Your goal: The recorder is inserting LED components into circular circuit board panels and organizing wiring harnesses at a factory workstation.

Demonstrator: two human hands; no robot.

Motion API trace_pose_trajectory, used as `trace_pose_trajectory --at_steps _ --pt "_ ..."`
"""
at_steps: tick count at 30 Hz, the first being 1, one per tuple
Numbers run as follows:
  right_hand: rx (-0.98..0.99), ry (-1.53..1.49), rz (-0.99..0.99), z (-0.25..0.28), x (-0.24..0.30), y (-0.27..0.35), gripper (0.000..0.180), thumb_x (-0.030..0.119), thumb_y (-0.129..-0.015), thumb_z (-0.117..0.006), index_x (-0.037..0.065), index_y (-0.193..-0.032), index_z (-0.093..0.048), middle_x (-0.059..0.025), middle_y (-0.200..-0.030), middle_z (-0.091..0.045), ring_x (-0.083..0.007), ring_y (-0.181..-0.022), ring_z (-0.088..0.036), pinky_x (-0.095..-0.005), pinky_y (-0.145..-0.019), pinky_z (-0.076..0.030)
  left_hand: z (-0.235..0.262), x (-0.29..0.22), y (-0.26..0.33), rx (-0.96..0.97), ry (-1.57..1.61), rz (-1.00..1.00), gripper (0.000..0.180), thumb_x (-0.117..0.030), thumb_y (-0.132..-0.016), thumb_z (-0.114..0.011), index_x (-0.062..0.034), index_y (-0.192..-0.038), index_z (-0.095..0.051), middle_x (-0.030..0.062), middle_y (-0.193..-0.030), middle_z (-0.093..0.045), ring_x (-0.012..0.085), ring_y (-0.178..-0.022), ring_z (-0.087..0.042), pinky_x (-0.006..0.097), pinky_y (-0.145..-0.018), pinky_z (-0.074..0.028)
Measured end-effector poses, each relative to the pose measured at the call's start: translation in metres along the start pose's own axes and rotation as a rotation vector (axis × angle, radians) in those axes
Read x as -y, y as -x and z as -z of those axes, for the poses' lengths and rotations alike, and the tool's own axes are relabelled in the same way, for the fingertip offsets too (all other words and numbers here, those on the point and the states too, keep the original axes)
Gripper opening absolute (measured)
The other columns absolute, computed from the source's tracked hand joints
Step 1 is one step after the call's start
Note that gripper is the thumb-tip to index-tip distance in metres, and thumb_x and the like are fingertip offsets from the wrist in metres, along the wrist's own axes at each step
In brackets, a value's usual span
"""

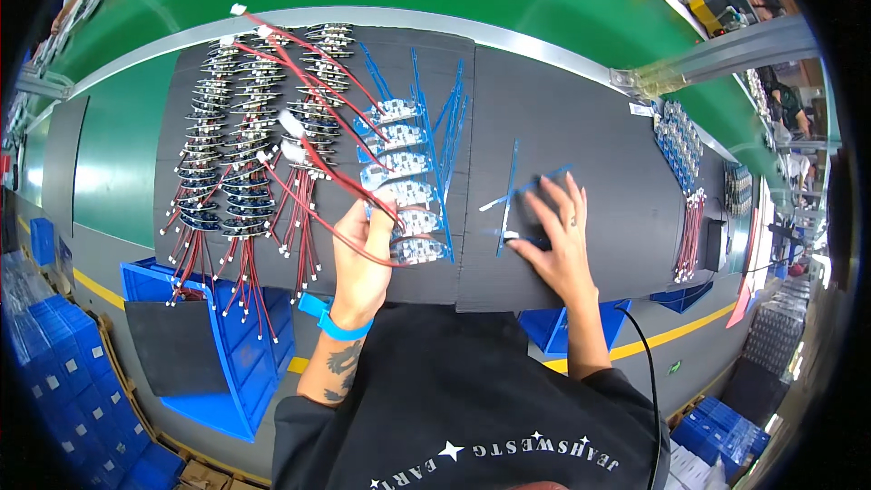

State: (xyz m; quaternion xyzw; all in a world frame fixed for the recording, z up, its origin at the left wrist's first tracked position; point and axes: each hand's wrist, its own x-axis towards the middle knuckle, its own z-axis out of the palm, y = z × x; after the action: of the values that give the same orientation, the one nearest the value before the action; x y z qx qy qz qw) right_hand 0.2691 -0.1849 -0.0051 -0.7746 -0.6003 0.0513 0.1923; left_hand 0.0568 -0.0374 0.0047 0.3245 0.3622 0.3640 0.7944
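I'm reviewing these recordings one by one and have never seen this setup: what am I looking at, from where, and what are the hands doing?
This is a single fisheye view from a camera on a person's head, looking down, so straight edges bend. No machine: two bare hands work over a dark mat on a green bench. The left hand holds a small white circuit board with red wires, beside a column of similar boards. The right hand presses flat on loose blue cable ties. Further wired boards lie in rows on the left.
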Motion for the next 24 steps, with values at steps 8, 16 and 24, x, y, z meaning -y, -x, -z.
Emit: trace_pose_trajectory --at_steps 8,16,24 --pt "-0.217 -0.07 -0.184 -0.027 -0.009 -0.042 0.052 0.021 -0.084 -0.063 -0.004 -0.126 -0.045 -0.024 -0.133 -0.04 -0.042 -0.129 -0.031 -0.0507 -0.107 -0.024 0.009 -0.003 0.027 0.065 -0.088 -0.035 0.029 -0.021 -0.095 -0.051 0.0047 -0.107 -0.056 0.0119 -0.091 -0.065 0.0137 -0.075 -0.063 0.026 -0.063 -0.052" --pt "-0.264 0.072 -0.422 -0.07 0.05 -0.113 0.09 0.06 -0.08 -0.053 -0.01 -0.132 -0.032 -0.0369 -0.137 -0.027 -0.0548 -0.129 -0.019 -0.0629 -0.104 -0.01 0.011 0.002 0.034 0.029 -0.066 -0.023 0.03 -0.02 -0.095 -0.05 0.0058 -0.11 -0.055 0.0117 -0.091 -0.065 0.0151 -0.075 -0.064 0.029 -0.064 -0.054" --pt "-0.241 0.128 -0.179 -0.077 0.051 -0.126 0.06 0.031 -0.085 -0.056 -0.001 -0.133 -0.039 -0.0234 -0.139 -0.035 -0.0465 -0.129 -0.027 -0.0667 -0.101 -0.016 0.01 0.002 0.033 0.062 -0.068 -0.023 0.031 -0.02 -0.095 -0.05 0.0066 -0.11 -0.053 0.0146 -0.093 -0.064 0.0199 -0.077 -0.065 0.033 -0.064 -0.056"
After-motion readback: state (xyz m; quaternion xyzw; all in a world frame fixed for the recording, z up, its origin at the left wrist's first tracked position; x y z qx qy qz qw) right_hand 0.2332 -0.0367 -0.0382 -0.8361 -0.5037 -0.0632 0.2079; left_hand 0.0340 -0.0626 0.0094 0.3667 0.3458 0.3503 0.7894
